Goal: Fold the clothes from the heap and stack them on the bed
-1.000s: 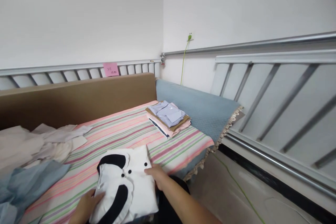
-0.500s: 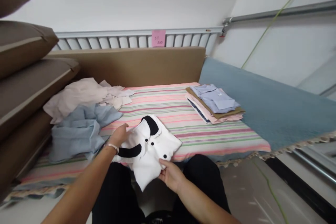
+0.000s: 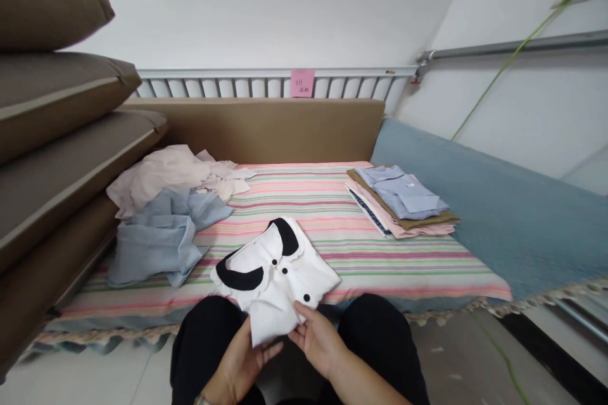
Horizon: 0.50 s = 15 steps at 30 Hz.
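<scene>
White shirt with black collar trim and dark buttons sits at the front edge of the couch, between the person's knees, its upper part on the striped cloth. The right hand pinches its near edge, thumb on top and fingers below. The left hand is under the near corner, fingers slightly bent; I cannot tell whether it grips.

The striped cloth also bears two groups of clothes. On the right, a folded pile has a lilac shirt on top, over brown and pink clothes. On the left, rumpled pink clothes and blue clothes lie beside stacked brown cushions.
</scene>
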Each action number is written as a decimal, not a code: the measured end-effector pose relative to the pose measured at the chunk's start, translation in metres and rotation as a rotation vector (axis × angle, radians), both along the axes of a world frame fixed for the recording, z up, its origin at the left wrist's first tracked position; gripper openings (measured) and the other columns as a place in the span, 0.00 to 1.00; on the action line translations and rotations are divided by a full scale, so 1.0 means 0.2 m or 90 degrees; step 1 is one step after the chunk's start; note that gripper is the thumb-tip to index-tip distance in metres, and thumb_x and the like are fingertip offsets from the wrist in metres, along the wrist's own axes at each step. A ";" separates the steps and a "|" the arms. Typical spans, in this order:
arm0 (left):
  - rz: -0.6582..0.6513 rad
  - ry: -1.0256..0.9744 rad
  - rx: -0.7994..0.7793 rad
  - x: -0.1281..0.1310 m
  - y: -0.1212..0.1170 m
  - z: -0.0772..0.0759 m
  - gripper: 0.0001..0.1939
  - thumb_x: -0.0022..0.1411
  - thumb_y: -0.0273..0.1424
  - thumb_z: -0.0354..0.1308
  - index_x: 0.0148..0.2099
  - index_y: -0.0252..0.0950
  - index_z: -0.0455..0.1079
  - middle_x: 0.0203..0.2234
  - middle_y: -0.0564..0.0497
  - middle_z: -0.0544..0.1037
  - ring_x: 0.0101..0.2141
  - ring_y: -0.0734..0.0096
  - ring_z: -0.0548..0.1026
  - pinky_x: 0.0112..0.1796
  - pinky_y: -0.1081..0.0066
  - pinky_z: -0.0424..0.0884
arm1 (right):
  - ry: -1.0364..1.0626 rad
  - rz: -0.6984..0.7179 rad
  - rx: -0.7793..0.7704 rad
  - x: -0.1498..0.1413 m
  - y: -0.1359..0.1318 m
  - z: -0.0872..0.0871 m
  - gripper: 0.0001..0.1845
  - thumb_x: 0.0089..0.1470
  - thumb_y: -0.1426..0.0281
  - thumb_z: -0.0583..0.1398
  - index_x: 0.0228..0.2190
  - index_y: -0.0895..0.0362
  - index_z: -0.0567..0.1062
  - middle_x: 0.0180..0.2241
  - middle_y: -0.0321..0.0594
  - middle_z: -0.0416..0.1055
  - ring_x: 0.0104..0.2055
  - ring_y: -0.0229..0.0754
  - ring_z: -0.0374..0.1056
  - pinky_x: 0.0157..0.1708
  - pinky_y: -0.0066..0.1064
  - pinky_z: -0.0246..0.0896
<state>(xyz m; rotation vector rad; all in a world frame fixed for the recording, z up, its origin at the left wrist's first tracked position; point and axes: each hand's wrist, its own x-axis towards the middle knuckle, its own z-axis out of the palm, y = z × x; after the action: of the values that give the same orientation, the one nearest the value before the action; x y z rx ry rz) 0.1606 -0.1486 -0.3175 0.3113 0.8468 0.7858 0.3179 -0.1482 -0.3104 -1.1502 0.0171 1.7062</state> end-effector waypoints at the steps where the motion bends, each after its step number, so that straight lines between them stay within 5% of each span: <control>1: 0.019 -0.045 0.006 0.03 0.01 0.00 0.25 0.57 0.39 0.55 0.56 0.35 0.64 0.45 0.43 0.76 0.43 0.59 0.75 0.47 0.59 0.68 | 0.000 -0.005 0.008 0.00 -0.01 -0.01 0.19 0.46 0.69 0.63 0.41 0.58 0.66 0.31 0.39 0.76 0.29 0.38 0.72 0.28 0.28 0.67; 9: 0.120 -0.080 -0.050 0.06 -0.05 0.07 0.34 0.56 0.49 0.54 0.60 0.38 0.58 0.51 0.41 0.72 0.49 0.51 0.72 0.45 0.55 0.69 | -0.032 0.000 0.030 0.00 -0.06 -0.04 0.26 0.39 0.66 0.66 0.41 0.57 0.66 0.34 0.41 0.77 0.32 0.41 0.73 0.34 0.31 0.68; 12: 0.116 0.007 -0.032 0.07 -0.04 -0.01 0.40 0.47 0.41 0.65 0.61 0.39 0.56 0.45 0.41 0.76 0.46 0.51 0.74 0.42 0.58 0.71 | -0.058 0.035 0.037 -0.01 -0.06 -0.10 0.26 0.36 0.62 0.67 0.39 0.54 0.68 0.36 0.40 0.76 0.35 0.43 0.73 0.36 0.32 0.67; 15: 0.143 0.067 0.014 0.07 0.00 -0.14 0.43 0.39 0.32 0.71 0.58 0.37 0.60 0.38 0.40 0.79 0.44 0.48 0.74 0.41 0.59 0.71 | -0.210 0.186 0.079 0.09 -0.05 -0.17 0.23 0.36 0.55 0.65 0.35 0.53 0.71 0.34 0.42 0.76 0.40 0.48 0.73 0.40 0.37 0.67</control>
<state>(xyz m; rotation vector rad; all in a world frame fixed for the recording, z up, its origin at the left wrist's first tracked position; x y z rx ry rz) 0.1742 -0.1484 -0.3451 0.2814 0.9844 0.9943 0.3358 -0.1578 -0.3438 -1.3770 -0.4744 1.7187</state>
